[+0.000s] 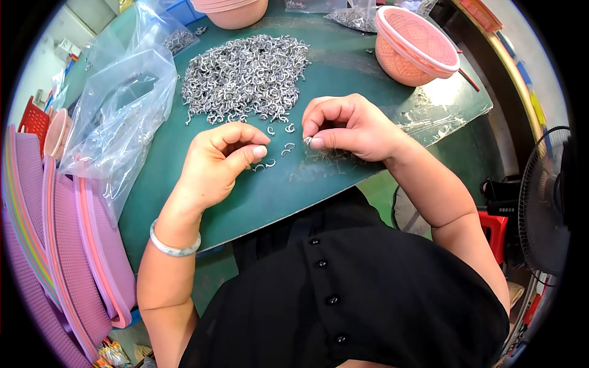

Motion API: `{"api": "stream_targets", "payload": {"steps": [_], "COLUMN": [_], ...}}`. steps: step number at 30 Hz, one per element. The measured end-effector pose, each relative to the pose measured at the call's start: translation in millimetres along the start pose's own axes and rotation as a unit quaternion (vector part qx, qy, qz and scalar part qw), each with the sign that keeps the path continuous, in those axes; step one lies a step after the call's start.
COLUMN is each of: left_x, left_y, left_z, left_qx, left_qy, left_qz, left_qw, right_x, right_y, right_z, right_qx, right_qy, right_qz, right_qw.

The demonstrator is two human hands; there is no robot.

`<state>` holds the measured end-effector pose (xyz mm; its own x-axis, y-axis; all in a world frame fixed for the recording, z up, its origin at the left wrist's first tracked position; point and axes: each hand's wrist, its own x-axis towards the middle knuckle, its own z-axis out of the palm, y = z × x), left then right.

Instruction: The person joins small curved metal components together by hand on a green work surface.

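Note:
A broad heap of small curved silver metal pieces (245, 76) lies on the green tabletop. Between it and me, several loose curved pieces (287, 148) are scattered. My left hand (224, 159) hovers over the near left of these, thumb and forefinger brought together in a pinch; whatever is between them is too small or hidden to tell. To the right, my right hand (353, 126) pinches a small silver metal piece (308, 141) between thumb and forefinger, its other fingers curled in.
A clear plastic bag (123, 110) drapes over the table's left side beside purple woven baskets (67, 245). Pink baskets stand at the back (230, 12) and back right (408, 52). Another bag of metal pieces (353, 19) lies behind. A black fan (546, 202) is at far right.

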<state>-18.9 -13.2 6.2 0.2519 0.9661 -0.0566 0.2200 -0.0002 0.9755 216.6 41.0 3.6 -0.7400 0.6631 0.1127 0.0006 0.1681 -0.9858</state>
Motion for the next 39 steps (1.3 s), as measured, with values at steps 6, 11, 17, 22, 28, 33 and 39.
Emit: {"api": "stream_targets", "payload": {"steps": [6,11,17,22,28,33,39], "left_x": [1.6,0.9,2.6,5.3,4.0,5.3,8.7], "left_y": [0.4,0.3,-5.4,-9.9,-8.7,-12.0,-7.1], "left_z": [3.0,-0.6,-3.0,-4.1,-2.6,-3.7,0.5], "left_qx": [-0.162,-0.214,-0.355,-0.473,-0.5,-0.534,-0.503], "left_qy": [-0.025,-0.044,-0.102,-0.178,-0.154,-0.182,-0.085], "left_qz": [-0.012,-0.035,-0.033,-0.011,-0.021,0.002,-0.049], "left_qw": [0.986,0.975,0.929,0.863,0.852,0.826,0.859], "right_x": [-0.5,2.7,6.2,14.4,24.4,26.0,37.2], "right_y": [-1.5,-2.4,-6.5,-9.0,-12.0,-16.2,-13.3], "right_z": [1.8,9.5,20.4,34.3,45.5,48.6,51.3], "right_qx": [-0.033,-0.032,-0.064,-0.073,-0.116,-0.129,-0.202], "right_qy": [0.01,0.016,0.035,0.059,0.107,0.121,0.156], "right_qz": [-0.004,-0.013,-0.051,-0.104,-0.214,-0.238,-0.266], "right_qw": [0.999,0.999,0.996,0.99,0.964,0.955,0.93]}}
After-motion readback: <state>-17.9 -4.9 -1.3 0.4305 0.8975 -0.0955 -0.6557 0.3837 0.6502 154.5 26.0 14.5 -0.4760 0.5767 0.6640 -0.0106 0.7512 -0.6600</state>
